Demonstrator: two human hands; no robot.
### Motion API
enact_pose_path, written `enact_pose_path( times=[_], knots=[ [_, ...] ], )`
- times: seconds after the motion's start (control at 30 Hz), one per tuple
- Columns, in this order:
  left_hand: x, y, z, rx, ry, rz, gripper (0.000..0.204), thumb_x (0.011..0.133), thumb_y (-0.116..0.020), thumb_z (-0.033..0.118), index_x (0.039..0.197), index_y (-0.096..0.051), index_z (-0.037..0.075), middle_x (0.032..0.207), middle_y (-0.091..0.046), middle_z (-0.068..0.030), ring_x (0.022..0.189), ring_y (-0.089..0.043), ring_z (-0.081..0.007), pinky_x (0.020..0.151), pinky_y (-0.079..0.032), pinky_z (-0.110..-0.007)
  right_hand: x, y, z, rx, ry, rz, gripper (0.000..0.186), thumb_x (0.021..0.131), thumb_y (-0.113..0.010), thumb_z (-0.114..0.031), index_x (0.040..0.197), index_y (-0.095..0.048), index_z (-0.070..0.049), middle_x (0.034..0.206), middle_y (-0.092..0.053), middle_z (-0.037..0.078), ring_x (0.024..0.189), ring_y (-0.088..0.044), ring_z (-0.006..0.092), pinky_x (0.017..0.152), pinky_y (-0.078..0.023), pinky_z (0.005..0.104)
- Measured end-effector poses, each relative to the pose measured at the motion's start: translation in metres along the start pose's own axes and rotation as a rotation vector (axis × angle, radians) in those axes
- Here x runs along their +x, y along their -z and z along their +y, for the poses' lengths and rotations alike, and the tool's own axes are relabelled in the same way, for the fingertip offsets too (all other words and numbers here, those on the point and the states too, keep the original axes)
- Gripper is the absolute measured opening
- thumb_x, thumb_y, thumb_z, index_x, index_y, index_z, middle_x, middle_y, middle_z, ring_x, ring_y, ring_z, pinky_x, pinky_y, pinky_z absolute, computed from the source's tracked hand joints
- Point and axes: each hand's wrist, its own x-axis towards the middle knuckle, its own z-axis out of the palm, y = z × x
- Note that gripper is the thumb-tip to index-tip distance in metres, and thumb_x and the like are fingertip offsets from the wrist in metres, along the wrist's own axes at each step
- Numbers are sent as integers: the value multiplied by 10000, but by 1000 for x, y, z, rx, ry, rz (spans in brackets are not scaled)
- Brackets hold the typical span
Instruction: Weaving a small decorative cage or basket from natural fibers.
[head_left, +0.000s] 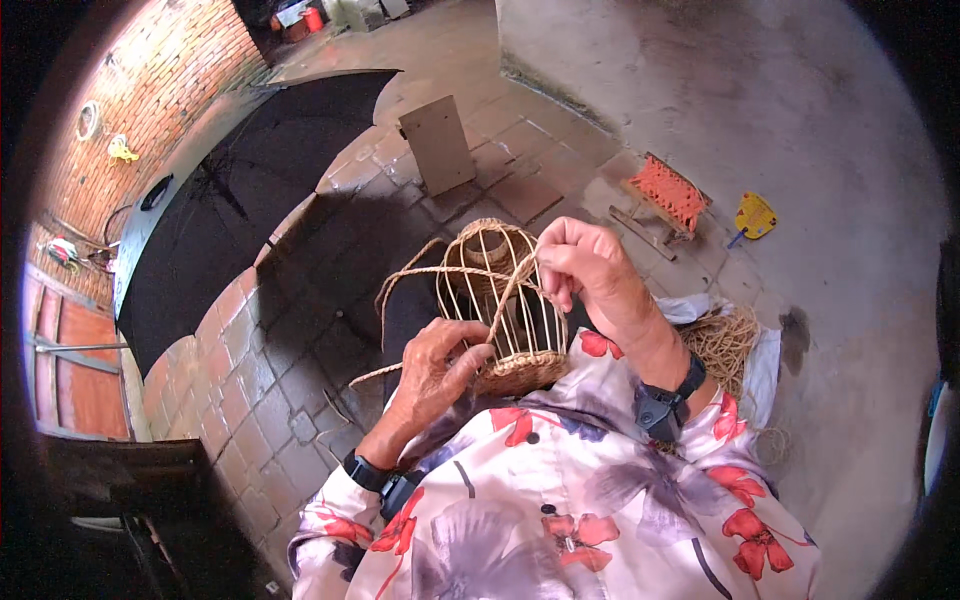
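Observation:
A half-woven basket (522, 374) rests at my lap, with pale upright ribs between a woven band at the near end and woven work at the far end. My right hand (590, 268) is raised at its right side, thumb and fingers pinched on a twisted straw-coloured cord (513, 283). The cord runs down across the ribs to my left hand (437, 362), whose thumb and forefinger close on it at the basket's left side. Another length of cord loops out to the left past the ribs. The inside of the basket is partly hidden.
A coil of loose cord (728, 345) lies on a white cloth (763, 375) at my right. Beyond are a low stool with an orange woven seat (668, 192) and a yellow hand fan (755, 215). A board (438, 147) stands ahead; an open black umbrella (265, 165) lies left.

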Motion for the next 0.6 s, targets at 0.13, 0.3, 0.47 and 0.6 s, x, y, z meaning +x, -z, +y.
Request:
enact_pose_path(
  times=[0.13, 0.3, 0.47, 0.6],
  knots=[
    [1, -9, -7, -104, 84, 30, 135, 822, -668, 86, 904, -638, -16, 811, -632, -64, 728, -603, -116, 638, -485, -261, -3, -4, 31, 183, -42, -160, 309, 841, -655, -191, 1073, -559, -11, 755, -588, 8, 590, -559, 62, 500, -449, 173],
    [1, -11, -4, -154, 128, 35, 131, 807, -680, 78, 903, -623, 9, 762, -634, -57, 667, -590, -99, 596, -474, -256, 3, -13, 35, -11, -63, -159, 170, 914, -575, -170, 994, -609, -24, 784, -590, -1, 662, -564, 53, 555, -465, 181],
    [3, -9, -5, -216, 165, -29, 147, 823, -662, 56, 944, -583, 30, 806, -625, -36, 689, -577, -74, 608, -475, -236, 24, -23, 44, -519, 166, -87, 110, 864, -594, -140, 917, -634, -53, 740, -636, 44, 630, -608, 132, 549, -480, 258],
    [13, -4, 9, -412, 327, 13, 193, 865, -589, 60, 1046, -523, 46, 840, -625, -52, 613, -551, -71, 521, -452, -226, 22, -27, 42, -1137, 296, -112, 153, 744, -614, -180, 851, -652, -77, 780, -640, 162, 684, -616, 366, 613, -498, 427]
  ],
)
